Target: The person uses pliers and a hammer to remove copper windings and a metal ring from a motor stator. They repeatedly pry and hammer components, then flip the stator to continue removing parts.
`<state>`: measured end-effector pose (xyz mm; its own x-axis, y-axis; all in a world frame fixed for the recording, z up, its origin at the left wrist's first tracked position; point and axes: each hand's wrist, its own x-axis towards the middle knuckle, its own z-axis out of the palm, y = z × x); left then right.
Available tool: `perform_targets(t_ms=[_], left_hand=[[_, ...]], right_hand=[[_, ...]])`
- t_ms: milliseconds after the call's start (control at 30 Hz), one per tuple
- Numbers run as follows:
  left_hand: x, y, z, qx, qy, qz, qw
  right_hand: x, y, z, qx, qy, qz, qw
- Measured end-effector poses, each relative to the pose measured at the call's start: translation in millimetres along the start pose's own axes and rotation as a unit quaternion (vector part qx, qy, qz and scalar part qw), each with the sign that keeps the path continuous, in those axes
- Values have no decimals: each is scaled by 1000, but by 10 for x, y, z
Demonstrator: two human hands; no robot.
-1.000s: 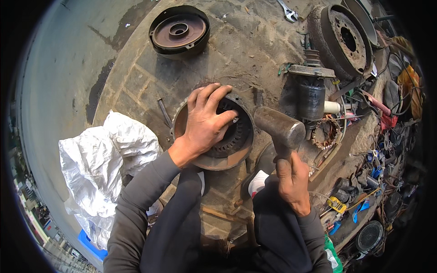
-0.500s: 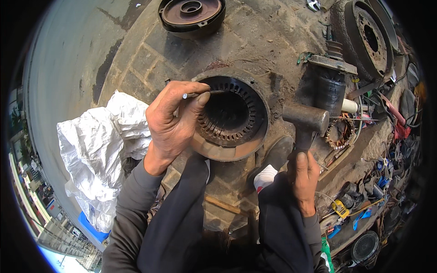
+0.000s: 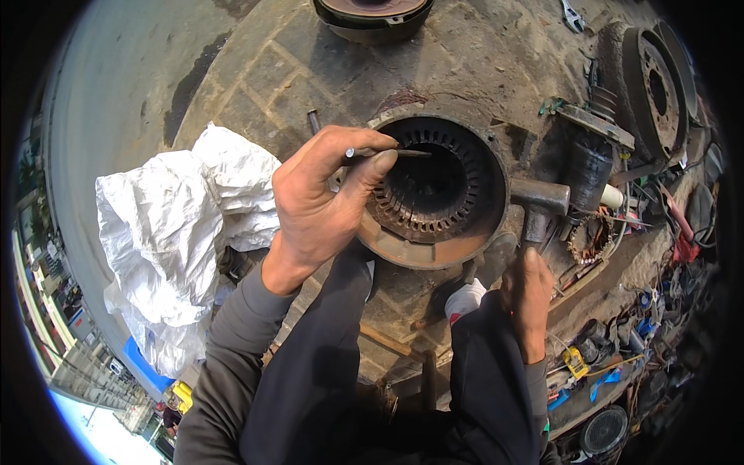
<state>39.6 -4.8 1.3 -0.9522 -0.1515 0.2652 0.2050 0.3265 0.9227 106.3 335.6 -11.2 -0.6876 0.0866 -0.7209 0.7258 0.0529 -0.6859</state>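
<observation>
My left hand (image 3: 322, 205) pinches a thin metal punch (image 3: 387, 153) between thumb and fingertips. The punch lies nearly level over the near-left part of a round motor stator (image 3: 418, 246), its dark tip pointing right across the opening. The stator rests on the ground by my feet, with a ring of slots around a dark hollow middle; my hand hides part of its left rim. In my right hand (image 3: 528, 298) is a short-handled hammer (image 3: 540, 196), gripped below its heavy steel head. The head is upright, just right of the stator and apart from the punch.
White crumpled sheeting (image 3: 159, 232) lies at the left. A round metal housing (image 3: 376, 27) sits at the far side. To the right are a dark cylindrical part (image 3: 589, 167), a copper winding ring (image 3: 587, 236), a wheel-like drum (image 3: 659, 93) and scattered scrap. A small bolt (image 3: 313, 120) stands beyond my left hand.
The whole view has shifted, so the stator and ground things appear farther right. The hammer head is closer to the stator. My left hand still pinches the punch above it.
</observation>
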Motion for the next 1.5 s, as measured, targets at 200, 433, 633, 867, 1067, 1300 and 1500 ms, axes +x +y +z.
perform_targets(t_ms=[200, 433, 633, 867, 1067, 1300, 1500], left_hand=[[-12, -33, -38, -10, 8, -19, 1000], [9, -167, -80, -19, 25, 18, 999], [-29, -170, -39, -79, 21, -91, 993], [3, -387, 48, -202, 53, -23, 978], [-10, -448, 74, -199, 67, 0, 978], [9, -517, 93, -222, 65, 25, 972], [-10, -514, 79, -207, 58, 34, 976]], right_hand=[[130, 11, 21, 59, -9, 66, 996], [431, 174, -19, 110, -7, 155, 982], [745, 402, -51, 125, 11, 248, 960], [913, 507, -190, 185, 45, 282, 940], [1060, 605, -275, 154, 56, 272, 948], [1231, 798, -281, 150, 79, 230, 958], [1207, 801, -275, 115, 92, 206, 967]])
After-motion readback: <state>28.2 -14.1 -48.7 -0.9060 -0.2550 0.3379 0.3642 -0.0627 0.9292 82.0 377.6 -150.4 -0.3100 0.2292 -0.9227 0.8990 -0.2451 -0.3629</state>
